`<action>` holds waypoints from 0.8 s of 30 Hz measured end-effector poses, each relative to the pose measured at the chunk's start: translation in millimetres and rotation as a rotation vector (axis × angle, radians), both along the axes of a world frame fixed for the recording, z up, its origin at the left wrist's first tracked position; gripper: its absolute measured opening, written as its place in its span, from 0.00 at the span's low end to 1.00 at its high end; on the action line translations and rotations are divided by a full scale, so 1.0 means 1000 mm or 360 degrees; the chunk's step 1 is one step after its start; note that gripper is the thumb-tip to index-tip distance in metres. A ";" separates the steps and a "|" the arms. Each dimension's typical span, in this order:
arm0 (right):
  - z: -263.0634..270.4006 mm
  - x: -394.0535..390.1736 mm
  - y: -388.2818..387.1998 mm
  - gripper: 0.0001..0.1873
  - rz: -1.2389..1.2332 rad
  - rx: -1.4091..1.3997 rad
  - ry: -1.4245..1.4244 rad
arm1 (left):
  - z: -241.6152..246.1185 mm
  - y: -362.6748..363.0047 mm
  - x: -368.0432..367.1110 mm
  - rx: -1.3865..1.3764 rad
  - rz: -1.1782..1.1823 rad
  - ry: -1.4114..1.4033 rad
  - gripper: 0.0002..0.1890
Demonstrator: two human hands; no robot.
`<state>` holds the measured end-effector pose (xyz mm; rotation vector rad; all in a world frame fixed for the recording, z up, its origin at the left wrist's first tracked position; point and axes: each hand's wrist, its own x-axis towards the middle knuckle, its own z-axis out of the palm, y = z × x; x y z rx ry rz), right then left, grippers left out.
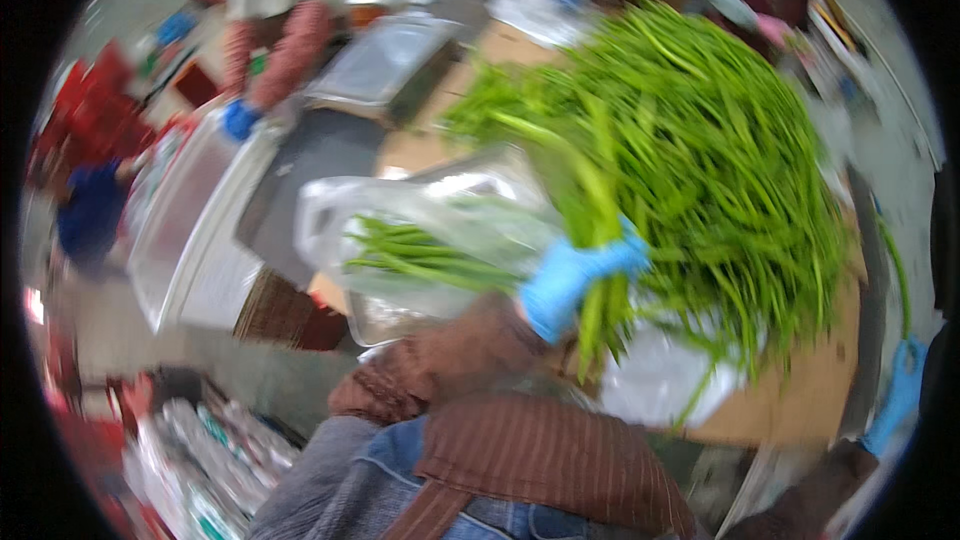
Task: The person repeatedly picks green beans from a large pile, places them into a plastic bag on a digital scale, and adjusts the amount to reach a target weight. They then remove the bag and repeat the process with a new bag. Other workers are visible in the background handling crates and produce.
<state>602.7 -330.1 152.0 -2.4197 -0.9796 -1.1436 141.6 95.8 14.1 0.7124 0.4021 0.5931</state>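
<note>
My left hand (574, 285), in a light blue glove, grips a bunch of long green stems (596, 195) upright in front of me. To its left a clear plastic bag (450, 217) with green stems (412, 255) inside lies over a shiny metal tray (397, 319). A large heap of leafy green vegetables (697, 165) covers the table to the right of that hand. Out at the far right edge, my gloved right hand (896, 394) holds a single long green stalk (896, 270), away from the table. The picture is blurred.
A white plastic sheet or bag (667, 375) lies under the heap's near edge on the brown tabletop (787, 397). White bins (202, 217) and a grey-topped box (390, 64) stand left. A co-worker's gloved hand (240, 120) rests at a bin. Bagged goods (210, 465) sit low left.
</note>
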 end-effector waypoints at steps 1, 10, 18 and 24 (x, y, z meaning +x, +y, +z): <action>-0.029 -0.017 -0.066 0.13 -0.0204 0.0008 0.0148 | -0.003 0.002 0.005 -0.0049 0.0033 -0.0055 0.15; -0.332 -0.402 -0.376 0.14 -0.1281 0.0090 0.1819 | -0.022 -0.009 0.038 -0.0124 -0.0195 0.0165 0.18; -0.348 -0.329 -0.205 0.13 -0.0827 0.0688 0.1800 | -0.018 -0.019 0.031 0.0206 -0.0417 0.0151 0.17; -0.179 -0.253 0.160 0.19 0.0869 0.0826 0.1838 | -0.008 -0.037 0.014 0.0546 -0.0488 0.0188 0.17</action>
